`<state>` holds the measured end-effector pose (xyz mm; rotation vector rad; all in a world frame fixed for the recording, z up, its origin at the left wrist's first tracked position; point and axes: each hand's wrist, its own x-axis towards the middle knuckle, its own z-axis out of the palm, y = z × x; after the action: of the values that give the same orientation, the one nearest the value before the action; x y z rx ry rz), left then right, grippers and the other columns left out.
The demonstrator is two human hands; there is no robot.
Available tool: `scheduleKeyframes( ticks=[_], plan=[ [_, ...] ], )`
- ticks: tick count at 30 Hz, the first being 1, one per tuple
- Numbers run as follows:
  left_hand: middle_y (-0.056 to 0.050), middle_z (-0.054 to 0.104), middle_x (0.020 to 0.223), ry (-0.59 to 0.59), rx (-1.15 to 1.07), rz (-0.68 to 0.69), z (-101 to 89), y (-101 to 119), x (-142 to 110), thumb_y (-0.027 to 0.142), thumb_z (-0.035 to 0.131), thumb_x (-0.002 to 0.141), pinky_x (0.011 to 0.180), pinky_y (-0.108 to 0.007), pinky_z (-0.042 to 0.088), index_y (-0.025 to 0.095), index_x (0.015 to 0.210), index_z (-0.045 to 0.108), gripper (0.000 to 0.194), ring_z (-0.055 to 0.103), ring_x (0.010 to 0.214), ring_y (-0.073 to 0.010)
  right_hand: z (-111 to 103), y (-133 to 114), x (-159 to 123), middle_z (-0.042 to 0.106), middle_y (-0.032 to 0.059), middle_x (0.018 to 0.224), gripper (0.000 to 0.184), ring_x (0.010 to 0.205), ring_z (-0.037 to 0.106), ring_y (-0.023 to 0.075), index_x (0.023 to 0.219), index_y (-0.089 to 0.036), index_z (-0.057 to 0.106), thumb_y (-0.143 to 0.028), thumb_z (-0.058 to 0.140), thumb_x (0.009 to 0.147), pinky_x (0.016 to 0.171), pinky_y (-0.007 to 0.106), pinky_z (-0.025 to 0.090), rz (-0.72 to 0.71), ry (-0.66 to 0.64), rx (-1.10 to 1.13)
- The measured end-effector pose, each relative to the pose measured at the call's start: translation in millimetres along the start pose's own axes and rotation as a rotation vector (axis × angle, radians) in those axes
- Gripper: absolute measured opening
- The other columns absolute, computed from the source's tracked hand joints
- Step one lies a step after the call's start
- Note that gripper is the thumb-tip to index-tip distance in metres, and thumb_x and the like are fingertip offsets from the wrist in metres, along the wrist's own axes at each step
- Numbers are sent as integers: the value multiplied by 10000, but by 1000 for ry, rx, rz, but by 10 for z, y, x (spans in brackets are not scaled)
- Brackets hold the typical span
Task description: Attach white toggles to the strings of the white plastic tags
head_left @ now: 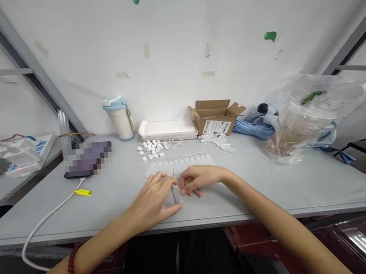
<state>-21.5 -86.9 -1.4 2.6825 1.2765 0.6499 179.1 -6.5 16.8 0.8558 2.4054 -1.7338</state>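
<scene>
Near the table's front edge, my left hand [157, 196] arches over a small clear plastic piece [175, 194], its thumb at the near end and fingertips at the far end. My right hand [199, 179] meets it from the right, thumb and forefinger pinched at the piece's edge. Whatever lies in that pinch is too small to make out. Just beyond both hands runs a row of white tags with thin strings [179, 164], partly covered by my fingers. Behind the row are a heap of small white caps [154, 147] and loose white strings [177, 143].
At the back stand a cup [120, 120], a stack of white envelopes [169, 129] and an open cardboard box [216, 119], with white plastic pieces [219, 141] before it. A phone [89, 159] on a white cable sits left. Blue cloth [253, 127] and a plastic bag [302, 123] lie right.
</scene>
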Motion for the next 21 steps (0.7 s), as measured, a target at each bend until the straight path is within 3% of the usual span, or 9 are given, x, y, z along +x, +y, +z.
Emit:
scheduleKeyframes(
  ticks=[21],
  plan=[
    [-72,597,1058,20,-6,31,-18,-65,-63,281,595,781,810,-371,427,198,994,500,248,511,1009,-240,21,26,34,598,-41,625,174,397,463,25,821,-115,603,-256,664,739,430,178,370,-11,-68,36]
  ],
)
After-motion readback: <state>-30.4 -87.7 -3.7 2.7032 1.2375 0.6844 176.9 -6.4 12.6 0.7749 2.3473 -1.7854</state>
